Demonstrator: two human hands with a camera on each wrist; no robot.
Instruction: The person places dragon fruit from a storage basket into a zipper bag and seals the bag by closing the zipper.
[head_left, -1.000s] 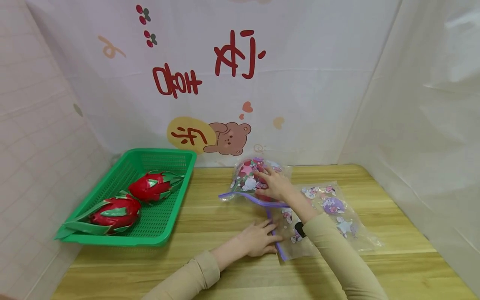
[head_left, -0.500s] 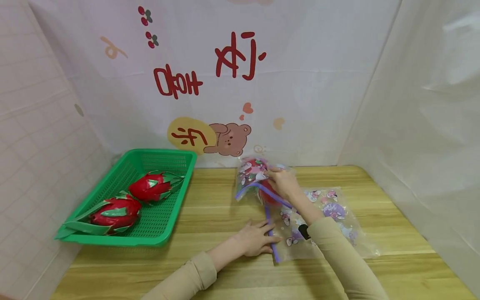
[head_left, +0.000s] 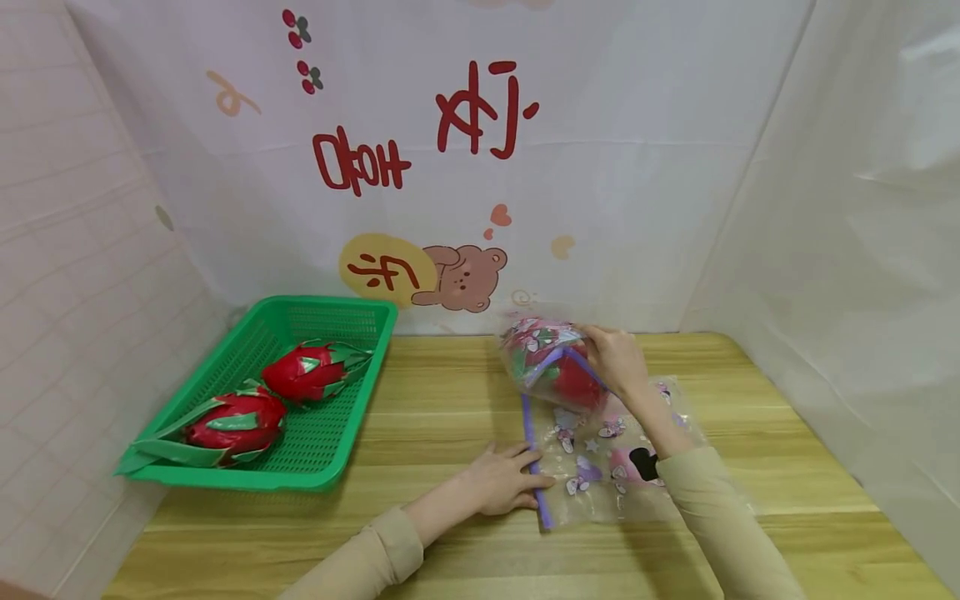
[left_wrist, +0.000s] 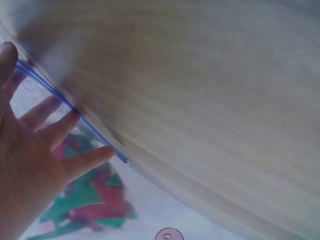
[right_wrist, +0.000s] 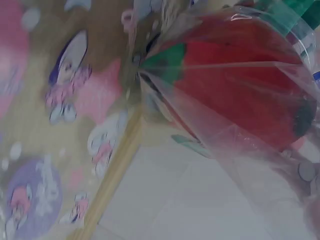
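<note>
Shifted rightward, near the far edge of the surface (head_left: 420, 400), the filled bag (head_left: 543, 346) is pinched by the right grip (head_left: 619, 360); limp and slippery, it should hold better around the red fruit (head_left: 576, 387) inside, while the left grip (head_left: 502, 483) rests spread on the flat bag (head_left: 600, 487).

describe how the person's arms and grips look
The left sleeve and right sleeve are plain beige; the left ends in a broad cuff. A black object, unclear what, shows beside the right sleeve. The left grip and right grip wear no gloves.
</note>
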